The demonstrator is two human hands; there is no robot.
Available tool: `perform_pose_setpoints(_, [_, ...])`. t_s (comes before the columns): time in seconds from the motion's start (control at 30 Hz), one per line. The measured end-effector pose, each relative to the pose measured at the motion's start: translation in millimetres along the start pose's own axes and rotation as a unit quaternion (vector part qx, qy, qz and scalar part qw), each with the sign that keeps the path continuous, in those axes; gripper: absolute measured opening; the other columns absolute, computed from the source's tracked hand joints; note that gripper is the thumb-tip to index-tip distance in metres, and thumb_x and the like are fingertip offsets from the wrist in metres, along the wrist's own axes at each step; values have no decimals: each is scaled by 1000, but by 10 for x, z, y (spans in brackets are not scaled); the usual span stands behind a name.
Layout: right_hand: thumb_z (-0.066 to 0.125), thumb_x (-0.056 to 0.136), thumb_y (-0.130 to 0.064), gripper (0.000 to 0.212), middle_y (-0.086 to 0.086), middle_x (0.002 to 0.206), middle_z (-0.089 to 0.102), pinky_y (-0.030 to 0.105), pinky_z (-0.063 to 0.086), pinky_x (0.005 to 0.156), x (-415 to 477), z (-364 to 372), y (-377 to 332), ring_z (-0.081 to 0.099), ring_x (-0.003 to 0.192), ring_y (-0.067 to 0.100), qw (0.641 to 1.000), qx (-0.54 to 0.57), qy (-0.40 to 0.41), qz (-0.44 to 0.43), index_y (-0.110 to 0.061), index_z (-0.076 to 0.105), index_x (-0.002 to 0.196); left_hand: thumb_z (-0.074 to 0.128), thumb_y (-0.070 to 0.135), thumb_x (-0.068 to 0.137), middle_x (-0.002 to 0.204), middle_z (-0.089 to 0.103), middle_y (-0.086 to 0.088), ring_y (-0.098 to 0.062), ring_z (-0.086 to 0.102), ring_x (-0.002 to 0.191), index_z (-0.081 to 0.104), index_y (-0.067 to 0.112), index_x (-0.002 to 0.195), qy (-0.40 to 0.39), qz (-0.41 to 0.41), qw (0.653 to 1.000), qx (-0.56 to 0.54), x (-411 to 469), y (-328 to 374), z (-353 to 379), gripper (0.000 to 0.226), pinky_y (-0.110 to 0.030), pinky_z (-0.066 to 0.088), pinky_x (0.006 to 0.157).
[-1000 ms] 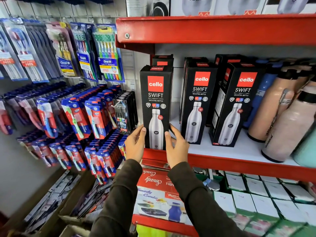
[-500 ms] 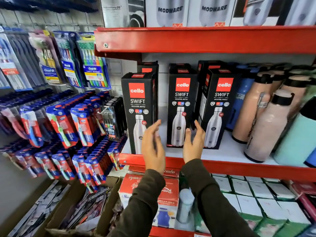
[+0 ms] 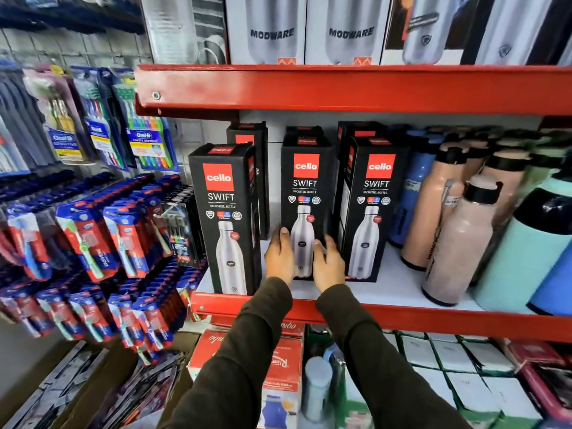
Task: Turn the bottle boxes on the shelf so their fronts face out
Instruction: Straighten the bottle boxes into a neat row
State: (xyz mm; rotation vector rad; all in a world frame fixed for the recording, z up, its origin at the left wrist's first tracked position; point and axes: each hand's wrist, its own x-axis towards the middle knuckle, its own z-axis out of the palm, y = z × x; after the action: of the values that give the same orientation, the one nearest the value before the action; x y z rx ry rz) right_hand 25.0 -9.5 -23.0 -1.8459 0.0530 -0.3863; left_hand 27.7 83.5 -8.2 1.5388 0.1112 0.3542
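On shelf (image 3: 387,292), both hands (image 3: 305,258) now at mid box (image 3: 305,193), off left box (image 3: 223,212).

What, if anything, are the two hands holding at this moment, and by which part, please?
The middle Cello box, at its lower part: the left hand is on its left edge, the right hand on its right edge. Whether the grip has closed cannot be told.

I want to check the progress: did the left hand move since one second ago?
Yes. The left hand went right along the red shelf edge, from the left box to the middle box.
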Motion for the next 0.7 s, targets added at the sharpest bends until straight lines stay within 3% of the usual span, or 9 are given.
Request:
perform_pose_setpoints(0.2, [42,101,-32,47,14,145,50,25,30,106,-95,-46,86,45,135,26,999,-7,10,-33,-9,41,143,37,40,103,152,45,-2,-14,38,141,43,16,146,-1,8,1000,-8,-101,-39,-68,49,-18,23,108])
perform_pose_setpoints(0.3, [44,101,-31,42,0,132,57,6,29,94,-188,-91,112,49,119,6,999,13,15,-47,-14,48,139,40,43,101,145,50,5,-5,43,131,46,20,144,0,15,1000,-8,-179,-69,-119,49,-18,26,106])
perform_pose_setpoints(0.4, [47,100,-29,38,-13,116,55,-9,30,78,-291,-151,146,48,104,-4,998,31,17,-56,-17,53,135,43,43,100,129,53,14,0,44,122,49,23,141,2,17,1000,-13,-265,-94,-166,46,-16,28,101])
perform_pose_setpoints(0.63, [50,99,-27,35,-14,109,60,-9,33,78,-542,-236,121,50,92,-29,997,49,14,-62,-19,56,133,43,45,100,123,54,19,-1,46,122,52,25,139,1,27,1000,1,-474,-106,-267,45,-20,29,103])
perform_pose_setpoints(0.7, [50,99,-27,35,-13,110,61,-9,34,79,-594,-253,114,53,92,-25,997,48,15,-63,-19,56,132,42,46,100,122,52,21,0,44,120,51,25,140,5,26,1000,6,-528,-92,-287,47,-20,28,102])
